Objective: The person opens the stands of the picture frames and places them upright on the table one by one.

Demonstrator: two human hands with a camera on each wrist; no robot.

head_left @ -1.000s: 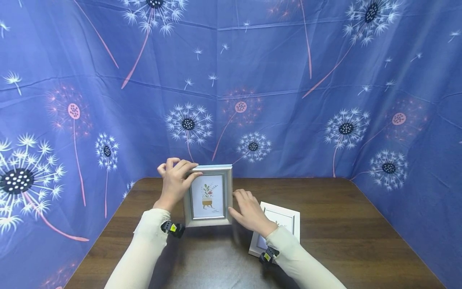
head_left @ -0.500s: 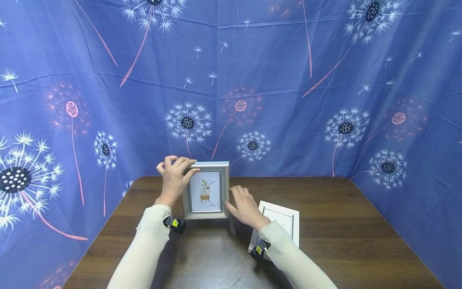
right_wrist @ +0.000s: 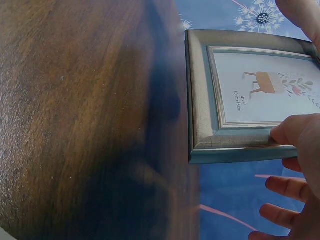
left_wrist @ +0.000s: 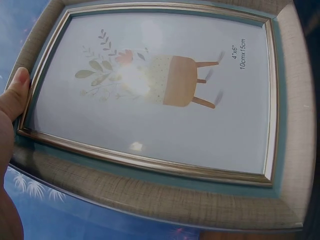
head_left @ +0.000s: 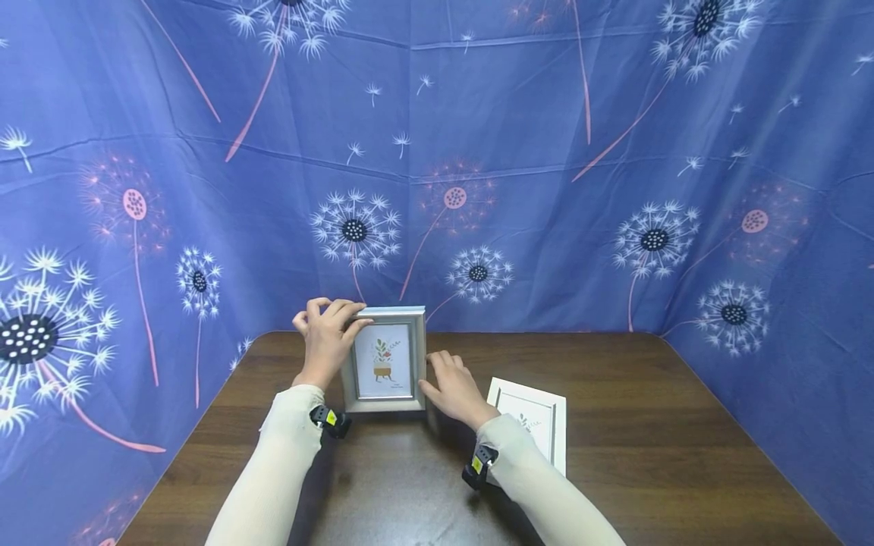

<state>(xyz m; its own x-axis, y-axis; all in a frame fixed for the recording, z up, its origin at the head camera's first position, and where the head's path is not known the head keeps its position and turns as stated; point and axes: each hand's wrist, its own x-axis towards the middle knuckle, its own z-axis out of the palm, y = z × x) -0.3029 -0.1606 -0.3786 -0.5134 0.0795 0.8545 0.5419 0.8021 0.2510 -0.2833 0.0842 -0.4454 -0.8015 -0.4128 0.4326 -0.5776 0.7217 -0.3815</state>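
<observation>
Picture frame (head_left: 384, 362) in left hand's (head_left: 325, 343) and right hand's (head_left: 456, 388) pinch, lettering (left_wrist: 242, 54) legible only in wrist views

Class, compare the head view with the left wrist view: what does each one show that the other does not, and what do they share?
Only the head view shows the white frame, the right hand and the cream sleeves.

Only the left wrist view shows the lettering on the plant picture clearly enough to read; in the head view it is too small.

Both show the beige frame around that picture, at least part of the left hand gripping it, and some blue patterned cloth.
</observation>
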